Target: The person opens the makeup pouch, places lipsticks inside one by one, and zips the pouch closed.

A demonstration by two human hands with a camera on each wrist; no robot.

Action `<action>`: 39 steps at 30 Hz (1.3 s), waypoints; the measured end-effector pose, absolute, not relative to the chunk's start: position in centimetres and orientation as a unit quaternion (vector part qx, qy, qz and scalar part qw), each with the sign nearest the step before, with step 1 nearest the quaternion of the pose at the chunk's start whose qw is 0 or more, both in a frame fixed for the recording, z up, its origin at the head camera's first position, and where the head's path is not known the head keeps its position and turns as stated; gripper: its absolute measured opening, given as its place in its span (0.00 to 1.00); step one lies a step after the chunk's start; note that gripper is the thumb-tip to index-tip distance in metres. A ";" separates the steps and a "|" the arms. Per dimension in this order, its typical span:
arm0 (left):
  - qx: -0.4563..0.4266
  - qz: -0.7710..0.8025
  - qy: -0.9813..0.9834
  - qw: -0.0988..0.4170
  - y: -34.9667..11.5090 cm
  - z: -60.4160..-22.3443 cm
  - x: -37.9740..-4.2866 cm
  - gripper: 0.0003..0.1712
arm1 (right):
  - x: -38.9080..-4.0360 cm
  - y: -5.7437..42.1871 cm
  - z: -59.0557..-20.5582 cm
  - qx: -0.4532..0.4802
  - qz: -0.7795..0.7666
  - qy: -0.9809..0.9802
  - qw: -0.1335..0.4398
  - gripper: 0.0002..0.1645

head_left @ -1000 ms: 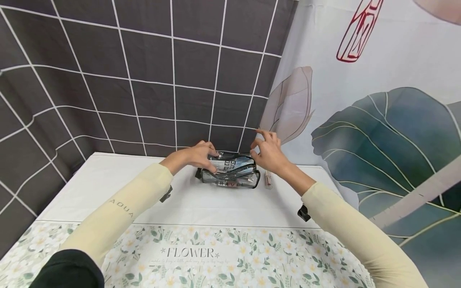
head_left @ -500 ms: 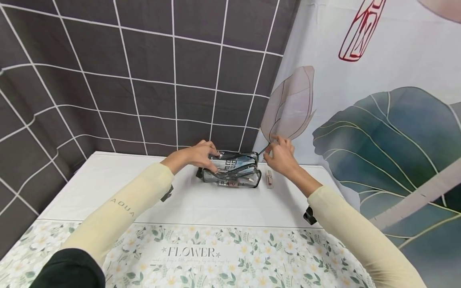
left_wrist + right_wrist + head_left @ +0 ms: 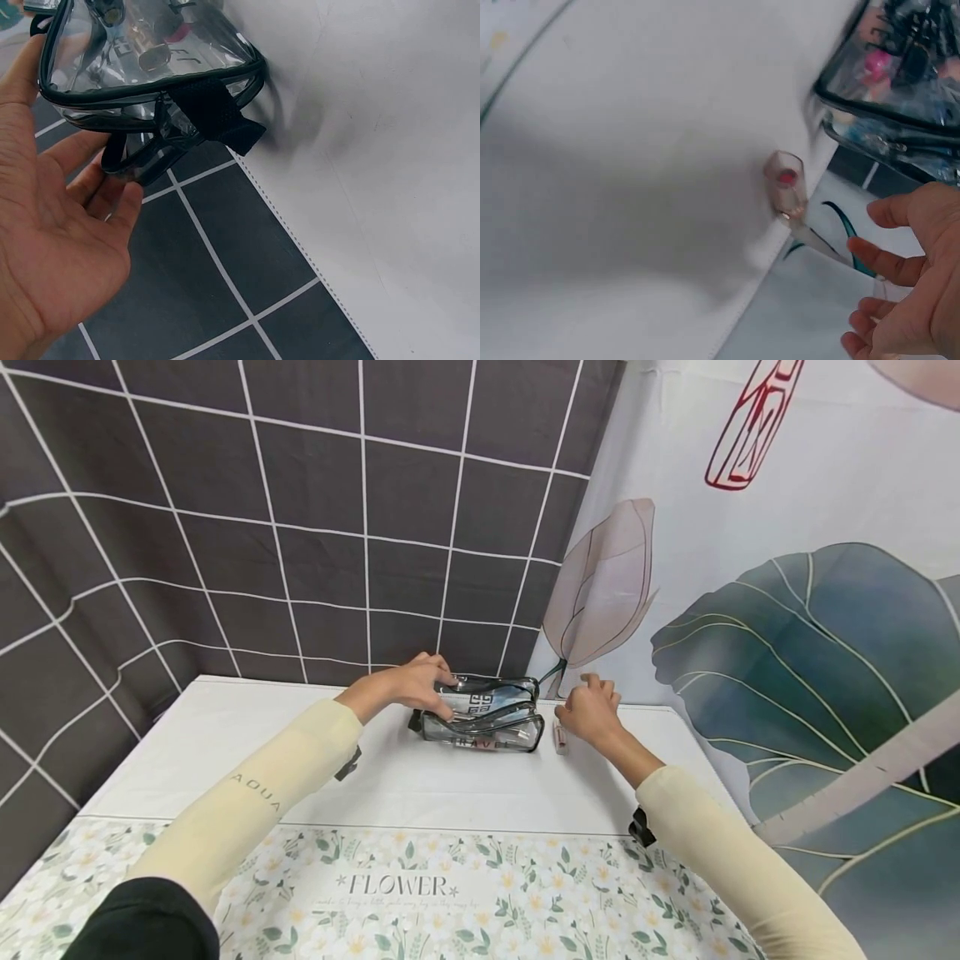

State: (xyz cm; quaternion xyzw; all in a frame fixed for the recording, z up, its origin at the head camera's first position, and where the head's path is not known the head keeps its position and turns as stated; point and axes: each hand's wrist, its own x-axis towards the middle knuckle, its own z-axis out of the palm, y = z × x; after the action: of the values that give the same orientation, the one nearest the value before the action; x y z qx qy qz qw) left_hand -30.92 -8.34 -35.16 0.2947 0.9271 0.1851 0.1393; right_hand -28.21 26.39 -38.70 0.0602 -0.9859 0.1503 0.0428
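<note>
A clear cosmetic bag [image 3: 480, 737] with black piping and printed lettering lies at the back of the white tabletop, with small items inside it. My left hand [image 3: 415, 683] grips its left end, thumb on the near side and fingers on the far side. In the left wrist view a black strap tab [image 3: 217, 116] sticks out of that end of the bag. To the bag's right lies a small lipstick tube [image 3: 560, 739] with a clear cap. My right hand [image 3: 592, 710] hovers just beside the tube, fingers loosely bent and holding nothing. The right wrist view shows the lipstick [image 3: 786, 184] apart from the fingertips.
Behind the table hangs a dark cloth [image 3: 300, 568] with a white grid. A white curtain [image 3: 675, 443] with printed leaves hangs at the right. A flower-patterned cloth [image 3: 405, 927] covers the front of the table.
My right hand has left the bag's right end, moving right and then down towards the lipstick. My left hand keeps its grip on the bag, which stays almost in place.
</note>
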 end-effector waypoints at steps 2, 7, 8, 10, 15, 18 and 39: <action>0.295 0.186 0.927 0.140 -8.3 -35.1 -30.9 0.46 | -28.1 26.4 -39.1 0.048 0.143 -0.988 0.031 0.24; 0.298 0.182 0.927 0.135 -8.3 -34.9 -30.8 0.46 | -27.9 26.4 -39.9 0.021 0.113 -0.993 0.014 0.26; 0.298 0.183 0.927 0.135 -8.2 -34.8 -30.8 0.46 | -27.8 26.4 -40.0 0.017 0.106 -0.994 0.012 0.26; 0.298 0.184 0.927 0.136 -8.2 -34.7 -30.7 0.46 | -27.7 26.4 -40.2 0.010 0.095 -0.995 0.008 0.26; 0.294 0.188 0.927 0.138 -8.1 -34.7 -30.6 0.46 | -27.2 26.3 -40.5 -0.005 0.082 -0.997 -0.006 0.27; 0.291 0.188 0.928 0.137 -8.2 -34.7 -30.6 0.46 | -27.1 26.2 -40.7 -0.009 0.086 -0.996 -0.012 0.28; 0.294 0.177 0.930 0.131 -8.3 -35.0 -30.8 0.47 | -27.1 25.6 -41.1 0.004 0.078 -0.997 -0.029 0.18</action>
State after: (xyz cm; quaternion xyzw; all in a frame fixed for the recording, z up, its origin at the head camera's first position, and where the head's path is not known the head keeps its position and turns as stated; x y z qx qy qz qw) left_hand -30.81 -8.31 -35.00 0.2943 0.9301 0.1765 0.1306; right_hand -27.13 25.62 -41.15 0.0044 -0.9965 0.0778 -0.0294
